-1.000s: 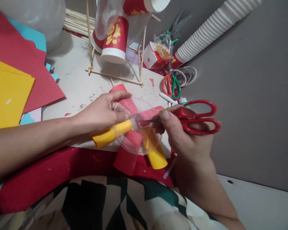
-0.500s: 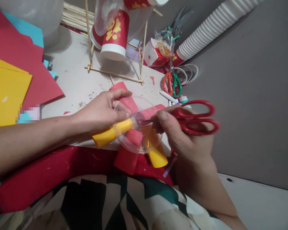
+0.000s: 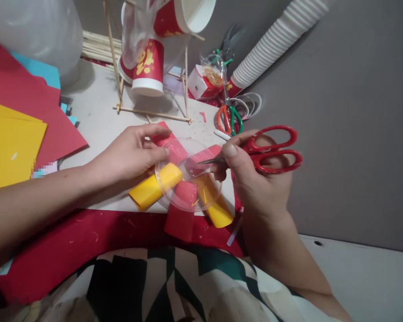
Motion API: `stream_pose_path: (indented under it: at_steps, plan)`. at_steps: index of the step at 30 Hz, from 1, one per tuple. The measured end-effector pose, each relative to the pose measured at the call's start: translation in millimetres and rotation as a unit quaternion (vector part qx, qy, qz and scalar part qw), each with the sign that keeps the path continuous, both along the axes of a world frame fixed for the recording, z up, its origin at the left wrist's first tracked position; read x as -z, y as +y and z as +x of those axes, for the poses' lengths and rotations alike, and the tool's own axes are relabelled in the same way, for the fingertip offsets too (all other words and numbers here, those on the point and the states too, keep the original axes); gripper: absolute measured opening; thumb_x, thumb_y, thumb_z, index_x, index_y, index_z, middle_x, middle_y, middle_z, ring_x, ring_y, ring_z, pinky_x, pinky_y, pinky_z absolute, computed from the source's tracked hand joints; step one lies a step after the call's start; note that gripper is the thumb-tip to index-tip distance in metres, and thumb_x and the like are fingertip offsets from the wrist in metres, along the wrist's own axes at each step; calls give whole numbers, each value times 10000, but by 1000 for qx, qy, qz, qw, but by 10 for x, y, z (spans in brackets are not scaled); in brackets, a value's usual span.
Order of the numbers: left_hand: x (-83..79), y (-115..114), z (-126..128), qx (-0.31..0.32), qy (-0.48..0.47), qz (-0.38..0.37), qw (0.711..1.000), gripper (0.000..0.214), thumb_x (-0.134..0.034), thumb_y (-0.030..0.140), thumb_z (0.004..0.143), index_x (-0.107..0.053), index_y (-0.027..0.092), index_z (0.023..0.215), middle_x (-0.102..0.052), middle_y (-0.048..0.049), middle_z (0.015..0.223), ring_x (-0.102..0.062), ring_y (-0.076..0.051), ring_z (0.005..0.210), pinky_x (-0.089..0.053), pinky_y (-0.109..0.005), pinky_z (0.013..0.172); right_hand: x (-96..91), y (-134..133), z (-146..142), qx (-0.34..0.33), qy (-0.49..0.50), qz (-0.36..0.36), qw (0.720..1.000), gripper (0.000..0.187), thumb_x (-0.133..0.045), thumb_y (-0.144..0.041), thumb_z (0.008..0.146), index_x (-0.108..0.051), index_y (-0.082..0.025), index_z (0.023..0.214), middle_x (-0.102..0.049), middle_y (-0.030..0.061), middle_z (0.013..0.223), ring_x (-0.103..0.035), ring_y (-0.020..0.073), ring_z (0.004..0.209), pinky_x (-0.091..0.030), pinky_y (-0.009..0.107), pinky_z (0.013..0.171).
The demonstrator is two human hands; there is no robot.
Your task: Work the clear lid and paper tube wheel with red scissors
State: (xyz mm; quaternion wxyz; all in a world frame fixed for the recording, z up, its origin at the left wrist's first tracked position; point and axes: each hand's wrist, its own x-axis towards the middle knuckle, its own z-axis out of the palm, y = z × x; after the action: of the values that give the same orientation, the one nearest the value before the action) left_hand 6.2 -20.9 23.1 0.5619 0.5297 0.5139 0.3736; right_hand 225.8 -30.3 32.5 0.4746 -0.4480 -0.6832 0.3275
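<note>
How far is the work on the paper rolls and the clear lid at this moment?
Done, it seems: red paper rolls and yellow paper rolls lie fanned out under the clear plastic lid. In hand: the left hand steadies the lid, and the right hand holds the closed red scissors with the tip at the lid's middle. Left, probably: piercing that middle; a hole there cannot be made out.
</note>
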Motion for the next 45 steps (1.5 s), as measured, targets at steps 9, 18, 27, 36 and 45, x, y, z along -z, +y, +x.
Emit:
stream_pose_path:
  at_steps: [9,18,27,36,45]
  plan:
    - [-308,-154,-13,111,34,192,974,171,-634,301,913,-740,167,929,-735,-2,821,-628,-118,719,-486,-221,661,-271,-104,-159,-38,128,-120,984,324,-758,-464,857,-521,-249,803,-585,-63,601,-616,119,483,-493,234,415]
    - [-307,-308,30,216,-129,-60,966,323,-660,430,904,-609,155,743,-591,25,621,-502,-76,538,-410,-195,548,-407,-213,-15,-136,-10,-75,988,296,-833,-372,770,-601,-199,832,-670,-17,737,-665,133,629,-552,240,557]
    - [-369,-189,-42,263,-29,-49,963,353,-629,434,910,-547,161,703,-527,35,592,-456,-79,530,-373,-198,537,-484,-330,353,-52,-263,188,945,209,-643,-167,908,-729,-237,1086,-769,27,854,-668,126,636,-500,248,601]
    - [-365,-245,-47,316,-10,-57,947,348,-535,389,986,-493,179,712,-470,42,626,-382,-83,548,-298,-231,544,-652,-235,323,-155,-527,146,823,268,-511,-284,1003,-723,-165,1116,-763,72,797,-637,162,602,-357,278,560]
    - [-386,-281,-6,312,13,-45,949,390,-480,450,984,-510,191,694,-508,23,618,-413,-102,529,-350,-255,553,-679,-172,282,-219,-578,49,785,213,-610,-289,935,-660,-202,747,-575,-8,562,-427,115,491,-251,271,525]
